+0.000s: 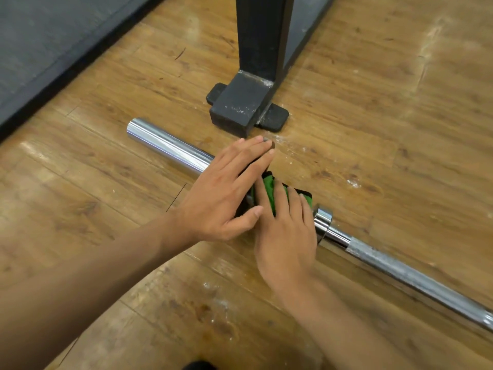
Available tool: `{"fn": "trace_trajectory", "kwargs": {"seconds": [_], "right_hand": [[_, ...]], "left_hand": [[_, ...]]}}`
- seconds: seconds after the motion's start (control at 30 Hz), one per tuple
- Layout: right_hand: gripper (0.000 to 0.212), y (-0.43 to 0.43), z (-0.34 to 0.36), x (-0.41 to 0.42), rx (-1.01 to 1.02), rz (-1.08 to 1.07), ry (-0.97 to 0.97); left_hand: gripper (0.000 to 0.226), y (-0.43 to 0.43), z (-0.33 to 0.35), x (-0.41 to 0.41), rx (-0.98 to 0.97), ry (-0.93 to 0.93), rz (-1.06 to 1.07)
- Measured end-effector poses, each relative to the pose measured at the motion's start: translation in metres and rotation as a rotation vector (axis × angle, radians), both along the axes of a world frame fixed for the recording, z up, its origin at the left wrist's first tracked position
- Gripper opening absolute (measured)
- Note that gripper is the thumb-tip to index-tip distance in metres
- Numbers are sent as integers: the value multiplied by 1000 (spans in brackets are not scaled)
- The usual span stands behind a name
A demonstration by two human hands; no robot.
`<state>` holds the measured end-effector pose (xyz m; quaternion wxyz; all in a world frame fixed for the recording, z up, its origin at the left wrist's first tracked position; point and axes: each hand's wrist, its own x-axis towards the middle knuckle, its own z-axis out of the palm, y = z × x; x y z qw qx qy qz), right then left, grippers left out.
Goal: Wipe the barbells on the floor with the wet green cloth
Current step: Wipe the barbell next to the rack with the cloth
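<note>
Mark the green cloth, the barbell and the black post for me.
green cloth (269,189), head view, bright green fold
barbell (165,146), head view, shiny end sleeve
black post (241,105), head view, block at its foot

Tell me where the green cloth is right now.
In the head view's centre, the green cloth lies on the barbell just left of its collar, under the left hand and the right hand, near the black rack foot.
</note>
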<state>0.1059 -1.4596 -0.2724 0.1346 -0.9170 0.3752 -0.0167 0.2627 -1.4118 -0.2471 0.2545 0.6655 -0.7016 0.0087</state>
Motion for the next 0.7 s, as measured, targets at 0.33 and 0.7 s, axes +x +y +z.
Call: {"fn": "trace_trajectory", "kwargs": {"seconds": [0.33, 0.7], "right_hand": [[67, -18, 5, 16, 42, -56, -29], [47, -60, 0, 41, 35, -135, -25]], "left_hand": [[72, -31, 12, 15, 117, -53, 30], [70, -48, 12, 13, 101, -30, 90]]}}
